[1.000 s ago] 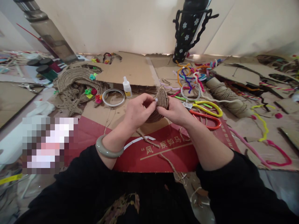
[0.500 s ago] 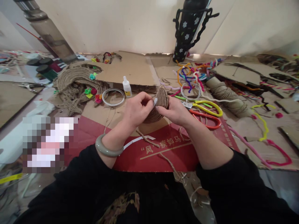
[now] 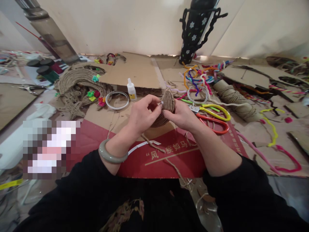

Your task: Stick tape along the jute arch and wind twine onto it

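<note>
Held between my hands is a twine-covered piece [image 3: 168,102], its rows of brown jute curving up to a pointed tip. My right hand [image 3: 183,113] grips its right side, thumb across the front. My left hand [image 3: 146,111] is pinched at its left edge, where a small white strip [image 3: 161,102] barely shows between the fingertips. A loose tail of twine [image 3: 172,165] and a thin white paper strip [image 3: 140,147] lie on the red-printed cardboard [image 3: 135,167] below. Scissors [image 3: 214,112] with one yellow and one red handle lie just right of my right hand.
A small glue bottle [image 3: 131,90] and a tape ring [image 3: 117,100] stand beyond my left hand. Farther left lies a large twine-covered shape [image 3: 72,79] with coloured flowers. A twine spool [image 3: 235,100], pipe cleaners [image 3: 272,130] and a black flowered bottle [image 3: 191,35] are to the right and back.
The white strip at the left edge of the twine piece shows less now, as my left fingers have shifted slightly against it. My right hand keeps its grip.
</note>
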A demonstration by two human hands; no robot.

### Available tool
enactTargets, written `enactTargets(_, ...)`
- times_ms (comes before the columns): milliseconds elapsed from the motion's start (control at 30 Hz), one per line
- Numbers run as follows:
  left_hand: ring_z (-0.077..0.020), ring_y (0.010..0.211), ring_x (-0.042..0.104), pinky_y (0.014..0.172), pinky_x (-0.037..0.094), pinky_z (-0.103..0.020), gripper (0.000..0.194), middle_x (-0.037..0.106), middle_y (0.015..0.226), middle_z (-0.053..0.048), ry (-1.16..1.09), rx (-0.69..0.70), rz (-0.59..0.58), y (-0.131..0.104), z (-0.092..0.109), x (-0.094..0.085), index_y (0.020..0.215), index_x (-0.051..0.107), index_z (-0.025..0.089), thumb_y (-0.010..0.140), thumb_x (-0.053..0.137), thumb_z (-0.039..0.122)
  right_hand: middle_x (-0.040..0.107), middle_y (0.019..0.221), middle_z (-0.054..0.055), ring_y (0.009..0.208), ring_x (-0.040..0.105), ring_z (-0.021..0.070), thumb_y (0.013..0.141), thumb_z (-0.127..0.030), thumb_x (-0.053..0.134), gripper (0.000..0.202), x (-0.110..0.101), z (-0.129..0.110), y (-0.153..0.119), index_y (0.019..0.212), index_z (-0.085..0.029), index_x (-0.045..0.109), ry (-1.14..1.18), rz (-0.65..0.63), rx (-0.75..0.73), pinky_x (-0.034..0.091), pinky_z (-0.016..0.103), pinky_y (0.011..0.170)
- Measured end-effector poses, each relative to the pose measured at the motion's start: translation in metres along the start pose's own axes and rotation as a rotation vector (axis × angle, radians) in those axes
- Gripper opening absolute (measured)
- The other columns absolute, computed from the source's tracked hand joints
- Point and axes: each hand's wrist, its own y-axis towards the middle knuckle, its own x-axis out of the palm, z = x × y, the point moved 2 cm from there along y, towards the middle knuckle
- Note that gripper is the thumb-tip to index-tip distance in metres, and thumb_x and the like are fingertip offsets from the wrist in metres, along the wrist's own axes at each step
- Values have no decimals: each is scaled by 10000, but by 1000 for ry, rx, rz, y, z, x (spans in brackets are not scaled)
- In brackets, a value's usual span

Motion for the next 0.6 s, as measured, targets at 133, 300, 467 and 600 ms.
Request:
enactTargets(133, -107, 629, 596, 623, 480, -236, 17, 675, 711, 29, -3, -8, 2, 0, -2, 0, 797, 609, 207, 784, 619, 201, 637, 782, 33, 715, 544, 170, 722, -320, 527, 161, 1, 0, -1, 811, -189, 553, -12, 10, -12, 436, 305, 677)
enactTargets(300, -105, 605, 590, 596, 458, -236, 13, 673, 684, 31, -5, -24, 7, 0, -4, 0, 777, 615, 204, 776, 616, 216, 655, 795, 51, 726, 564, 189, 714, -318, 523, 188, 2, 0, -1, 842, -185, 554, -41, 14, 6, 445, 320, 684)
enactTargets(467, -112, 616, 593, 599, 454, -246, 37, 687, 702, 25, 25, -42, -12, -1, -4, 1, 766, 614, 204, 792, 615, 230, 658, 791, 42, 736, 572, 188, 718, -298, 530, 151, 2, -1, -2, 827, -194, 549, -60, 18, 3, 452, 316, 691)
enactTargets(600, -116, 617, 595, 610, 463, -249, 43, 686, 693, 26, 45, -76, -8, 1, -5, 0, 749, 623, 202, 771, 615, 166, 657, 792, 35, 737, 571, 184, 723, -296, 539, 150, 1, -2, -3, 832, -194, 558, -41, 9, -20, 457, 314, 694)
